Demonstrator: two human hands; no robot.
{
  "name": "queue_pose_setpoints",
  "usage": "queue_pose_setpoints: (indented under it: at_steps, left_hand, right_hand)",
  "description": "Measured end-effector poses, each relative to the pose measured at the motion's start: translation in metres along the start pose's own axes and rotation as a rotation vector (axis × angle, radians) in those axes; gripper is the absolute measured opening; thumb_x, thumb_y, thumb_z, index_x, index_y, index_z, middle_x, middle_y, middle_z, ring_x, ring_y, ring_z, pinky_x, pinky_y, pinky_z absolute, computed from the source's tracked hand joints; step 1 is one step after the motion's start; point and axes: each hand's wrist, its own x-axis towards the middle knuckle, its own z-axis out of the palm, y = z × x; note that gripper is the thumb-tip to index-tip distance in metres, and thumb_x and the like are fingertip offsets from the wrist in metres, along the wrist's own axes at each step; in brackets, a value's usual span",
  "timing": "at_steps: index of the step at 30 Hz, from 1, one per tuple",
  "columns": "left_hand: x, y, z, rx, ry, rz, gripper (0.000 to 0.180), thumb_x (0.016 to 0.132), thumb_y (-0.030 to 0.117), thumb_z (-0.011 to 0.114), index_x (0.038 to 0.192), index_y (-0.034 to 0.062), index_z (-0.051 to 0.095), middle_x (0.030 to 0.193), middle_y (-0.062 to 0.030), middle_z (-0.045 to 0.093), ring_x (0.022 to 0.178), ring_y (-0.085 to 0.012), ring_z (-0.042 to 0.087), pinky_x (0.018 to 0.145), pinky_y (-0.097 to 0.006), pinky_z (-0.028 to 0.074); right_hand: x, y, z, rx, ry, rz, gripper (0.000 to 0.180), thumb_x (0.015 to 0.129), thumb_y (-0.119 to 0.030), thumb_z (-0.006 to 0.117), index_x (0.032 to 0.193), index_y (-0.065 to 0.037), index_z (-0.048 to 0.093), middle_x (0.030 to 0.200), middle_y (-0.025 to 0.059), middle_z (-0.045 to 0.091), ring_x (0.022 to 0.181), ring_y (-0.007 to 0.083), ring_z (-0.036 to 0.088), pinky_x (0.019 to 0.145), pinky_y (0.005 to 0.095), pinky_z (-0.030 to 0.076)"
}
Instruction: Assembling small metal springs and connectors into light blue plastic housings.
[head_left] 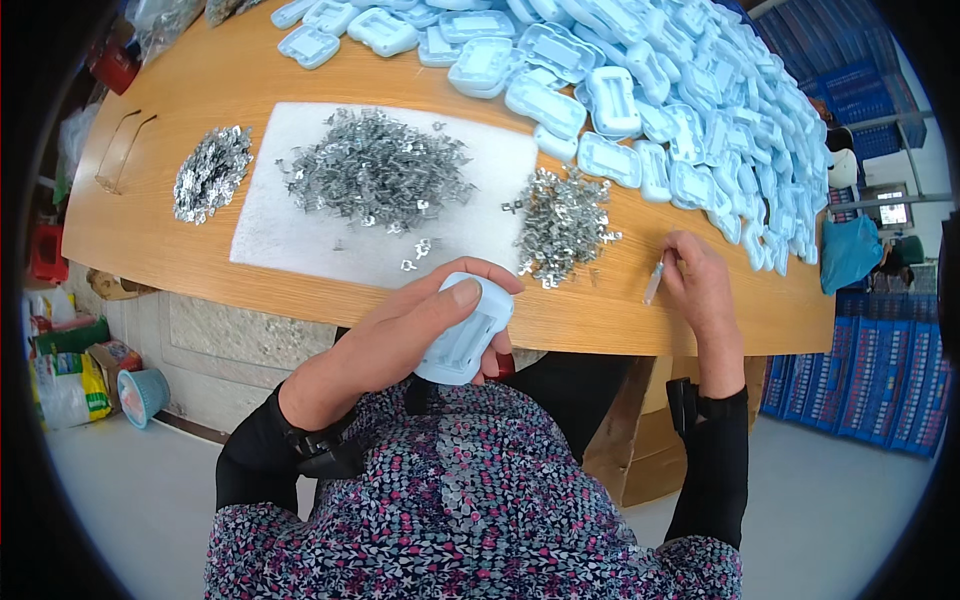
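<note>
My left hand [385,335] is wrapped round a light blue plastic housing [460,345], held tilted above the table's near edge. Its hollow, recessed side faces up, and the thumb presses on its upper end. At the right, my right hand [703,285] pinches a small, pale, slim stick-like tool [653,285] just over the table; its exact kind is too small to tell. Between the two hands lies a pile of small shiny metal pieces [562,225]. A larger heap of metal clips [375,165] rests on a white foam sheet [268,225], beyond my left hand.
A big heap of light blue housings [610,105] covers the far right of the wooden table [700,340]. Flat metal pieces [212,175] form another pile at the left, near eyeglasses [125,150]. A cardboard box [650,430] stands below the table; blue bins [860,380] line the right.
</note>
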Motion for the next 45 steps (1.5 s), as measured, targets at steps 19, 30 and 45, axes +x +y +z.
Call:
queue_pose_setpoints:
  at_steps: [19,30,45]
  left_hand:
    - [0.039,-0.014,0.002,-0.209,0.193,-0.092,0.061,0.107,0.048,0.020,0.130,0.0015,0.053,0.088,-0.0162,0.067,0.071,-0.0270,0.069,0.065,-0.040,0.060]
    - [0.037,-0.020,0.003,-0.249,0.212,-0.024,0.064,0.107,0.050,0.019,0.132,0.0006,0.052,0.087,-0.0190,0.067,0.072,-0.0281,0.070,0.064,-0.041,0.059]
    - [0.042,-0.002,0.045,-0.242,0.116,0.487,0.055,0.102,0.043,0.035,0.140,0.0043,0.047,0.106,-0.0129,0.065,0.097,-0.0191,0.064,0.086,-0.034,0.053]
  right_hand:
    - [0.010,-0.021,0.019,0.197,0.181,-0.103,0.013,0.084,0.000,0.069,0.097,-0.002,0.068,0.088,0.0112,0.066,0.081,0.0283,0.063,0.070,0.0363,0.050]
    - [0.008,-0.024,0.022,0.360,0.119,-0.053,0.012,0.087,-0.001,0.069,0.099,-0.001,0.068,0.092,0.0114,0.067,0.081,0.0241,0.066,0.071,0.0324,0.053]
    - [-0.035,-0.123,0.023,1.536,-0.446,0.354,0.032,0.100,-0.015,0.060,0.128,-0.002,0.054,0.107,0.0109,0.068,0.084,0.0169,0.068,0.069,0.0279,0.055]
